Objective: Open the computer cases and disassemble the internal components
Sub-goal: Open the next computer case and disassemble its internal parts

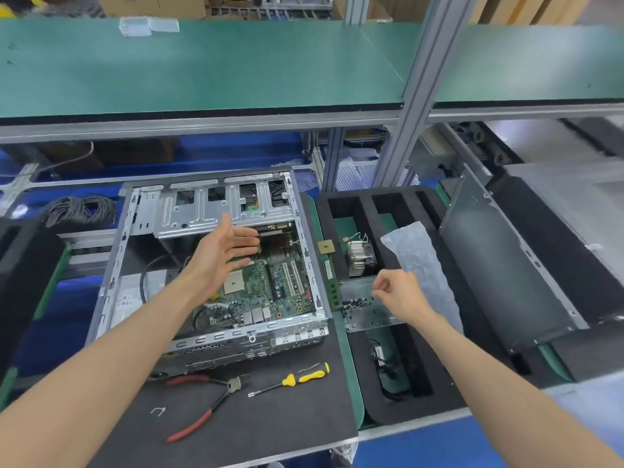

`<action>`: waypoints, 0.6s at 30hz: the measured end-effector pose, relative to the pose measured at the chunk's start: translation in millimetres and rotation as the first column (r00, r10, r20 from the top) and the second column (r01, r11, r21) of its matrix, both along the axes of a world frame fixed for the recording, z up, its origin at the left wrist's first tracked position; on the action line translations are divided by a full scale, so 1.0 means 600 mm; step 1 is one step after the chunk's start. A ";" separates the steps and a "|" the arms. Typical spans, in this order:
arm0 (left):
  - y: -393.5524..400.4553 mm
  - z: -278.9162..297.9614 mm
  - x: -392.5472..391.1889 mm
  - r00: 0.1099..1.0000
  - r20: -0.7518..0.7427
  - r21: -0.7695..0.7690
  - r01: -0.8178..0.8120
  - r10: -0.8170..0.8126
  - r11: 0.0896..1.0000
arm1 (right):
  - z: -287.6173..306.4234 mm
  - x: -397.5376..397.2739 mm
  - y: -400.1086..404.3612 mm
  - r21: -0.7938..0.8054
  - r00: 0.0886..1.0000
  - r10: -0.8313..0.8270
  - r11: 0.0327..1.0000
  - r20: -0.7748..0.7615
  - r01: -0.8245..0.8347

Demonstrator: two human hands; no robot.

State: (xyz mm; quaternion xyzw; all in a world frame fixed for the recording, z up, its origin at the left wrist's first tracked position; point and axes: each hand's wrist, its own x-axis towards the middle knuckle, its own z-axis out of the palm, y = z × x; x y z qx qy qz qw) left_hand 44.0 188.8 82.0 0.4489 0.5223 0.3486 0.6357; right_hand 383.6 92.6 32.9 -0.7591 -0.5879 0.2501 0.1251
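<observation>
Near the front edge of the dark mat [270,420] lie red-handled pliers [206,405] and a yellow-handled screwdriver [292,380], side by side and apart. Just behind them sits the open computer case [216,261], lying on its side with the green motherboard [266,292] showing inside. The left hand [224,255] hovers over the case, fingers straight and spread, holding nothing. To the right is a black foam tray [358,211]. The right hand [401,295] is over a metal plate [358,298] in that tray, fingers curled loosely; whether it pinches anything is too small to tell. Behind it stand a heatsink [359,258] and a small square processor chip [326,247]. A clear plastic bag [422,265] lies across the tray. At the far side runs a green shelf [236,69].
</observation>
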 end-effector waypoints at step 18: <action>0.030 -0.015 -0.058 0.870 -0.490 -0.068 0.021 -0.051 0.997 | 0.133 -0.237 0.096 0.557 0.929 0.368 0.781 -0.045 -0.283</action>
